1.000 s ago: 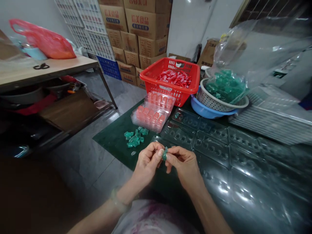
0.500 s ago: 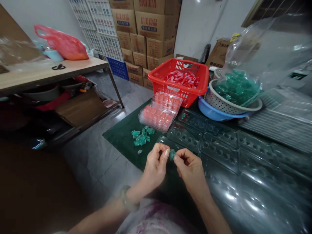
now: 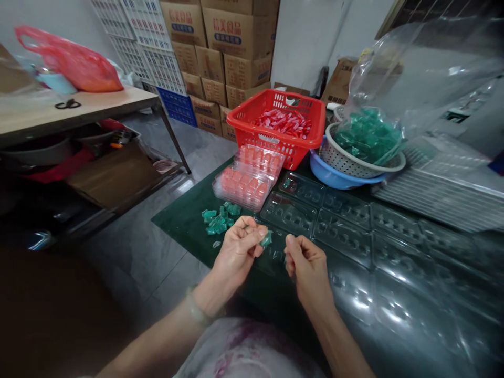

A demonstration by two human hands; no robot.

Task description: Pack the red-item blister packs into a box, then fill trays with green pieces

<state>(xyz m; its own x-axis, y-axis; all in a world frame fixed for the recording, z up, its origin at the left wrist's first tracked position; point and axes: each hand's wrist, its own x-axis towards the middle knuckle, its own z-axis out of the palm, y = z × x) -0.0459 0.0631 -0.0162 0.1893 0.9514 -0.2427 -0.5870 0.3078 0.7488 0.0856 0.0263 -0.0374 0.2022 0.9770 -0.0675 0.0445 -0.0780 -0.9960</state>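
Note:
My left hand (image 3: pixel 241 245) is closed, pinching a small translucent green piece (image 3: pixel 266 239) between thumb and fingers. It looks like a wrapped sweet, but I cannot be sure. A short gap to the right, my right hand (image 3: pixel 309 265) is also closed, thumb pressed against curled fingers; whatever it may hold is hidden. Several similar green pieces (image 3: pixel 219 222) lie in a loose pile left of my hands, with a small clear scrap (image 3: pixel 216 244) nearby. Clear plastic moulded trays (image 3: pixel 289 212) with rows of hollows cover the dark green table (image 3: pixel 177 216) beyond and to the right.
Stacked clear packs with pink pieces (image 3: pixel 244 181) stand before a red basket (image 3: pixel 275 140) of pink-and-red pieces. A grey colander (image 3: pixel 334 152) with bagged green pieces sits in a blue basin (image 3: pixel 326 176). At left is another table (image 3: pixel 129 100) with scissors (image 3: pixel 67 104); cartons (image 3: pixel 232 34) are stacked behind.
My hands have come apart. The green piece, earlier between both hands, is now in my left hand only. The whole view has shifted slightly.

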